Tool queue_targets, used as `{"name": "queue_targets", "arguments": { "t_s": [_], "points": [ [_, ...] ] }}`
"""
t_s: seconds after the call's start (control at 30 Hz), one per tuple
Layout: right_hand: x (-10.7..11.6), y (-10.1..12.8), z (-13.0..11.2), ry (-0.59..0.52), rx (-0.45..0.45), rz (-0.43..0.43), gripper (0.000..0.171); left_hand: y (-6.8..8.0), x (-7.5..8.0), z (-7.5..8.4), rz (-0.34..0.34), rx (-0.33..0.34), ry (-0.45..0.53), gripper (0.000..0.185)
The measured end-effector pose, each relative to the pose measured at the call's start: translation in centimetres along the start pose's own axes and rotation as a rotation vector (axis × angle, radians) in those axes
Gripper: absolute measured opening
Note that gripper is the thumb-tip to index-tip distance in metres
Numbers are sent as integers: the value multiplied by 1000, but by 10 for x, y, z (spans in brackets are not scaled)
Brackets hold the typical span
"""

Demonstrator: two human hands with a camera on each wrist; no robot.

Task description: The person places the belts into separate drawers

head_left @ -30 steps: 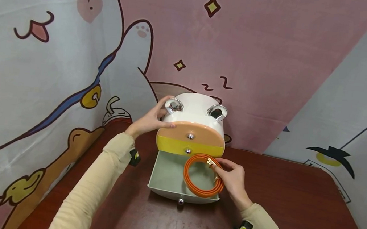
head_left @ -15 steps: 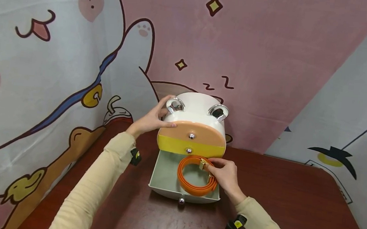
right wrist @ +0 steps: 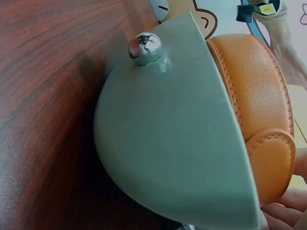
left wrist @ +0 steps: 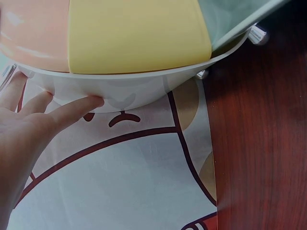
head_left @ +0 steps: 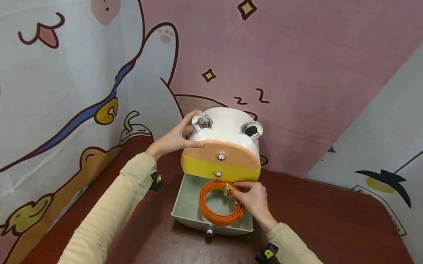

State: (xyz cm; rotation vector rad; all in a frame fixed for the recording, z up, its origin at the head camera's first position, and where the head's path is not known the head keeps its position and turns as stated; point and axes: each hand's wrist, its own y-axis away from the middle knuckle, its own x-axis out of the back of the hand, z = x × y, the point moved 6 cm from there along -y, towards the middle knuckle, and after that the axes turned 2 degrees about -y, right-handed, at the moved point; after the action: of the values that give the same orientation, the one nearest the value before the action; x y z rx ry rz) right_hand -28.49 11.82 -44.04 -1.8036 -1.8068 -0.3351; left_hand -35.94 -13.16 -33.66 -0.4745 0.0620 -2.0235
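A small white round cabinet (head_left: 227,129) with two chrome ear-shaped loops stands at the table's back. Its peach (head_left: 232,152) and yellow (head_left: 197,167) drawers are closed; the pale green bottom drawer (head_left: 188,197) is pulled out. My left hand (head_left: 174,139) rests with straight fingers against the cabinet's left side (left wrist: 120,93). My right hand (head_left: 252,200) pinches a coiled orange belt (head_left: 208,213) by its gold buckle, low inside the open drawer. In the right wrist view the belt (right wrist: 254,91) rises above the drawer front (right wrist: 168,143) with its chrome knob (right wrist: 145,48).
The dark red wooden table (head_left: 323,234) stretches right of the cabinet. Cartoon-printed cloth (head_left: 69,73) hangs close behind and on the left, draping onto the table's left edge (left wrist: 144,182). A grey-white panel (head_left: 403,136) closes the right side.
My right hand has carried the belt leftward and down from the drawer's right rim into the drawer. The left hand has stayed on the cabinet.
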Motion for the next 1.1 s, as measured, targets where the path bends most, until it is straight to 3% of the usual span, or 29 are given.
{"name": "queue_targets", "arguments": {
  "t_s": [0.33, 0.53, 0.67, 0.83, 1.1],
  "points": [
    [-14, -4, -5, 26, 45, 7, 13, 0, -2, 1, -2, 16, 1, 96],
    [-19, -5, -6, 62, 78, 42, 11, 6, -6, 19, -4, 29, 12, 94],
    [-15, -6, -3, 29, 60, 68, 6, 7, -7, 23, -6, 30, -9, 94],
    [-12, -3, -1, -53, 16, 8, 8, 7, -7, 23, -9, 31, -6, 95],
    [-13, 16, -8, -249, 54, -145, 17, -1, -1, -1, 11, 31, -2, 97]
  ]
}}
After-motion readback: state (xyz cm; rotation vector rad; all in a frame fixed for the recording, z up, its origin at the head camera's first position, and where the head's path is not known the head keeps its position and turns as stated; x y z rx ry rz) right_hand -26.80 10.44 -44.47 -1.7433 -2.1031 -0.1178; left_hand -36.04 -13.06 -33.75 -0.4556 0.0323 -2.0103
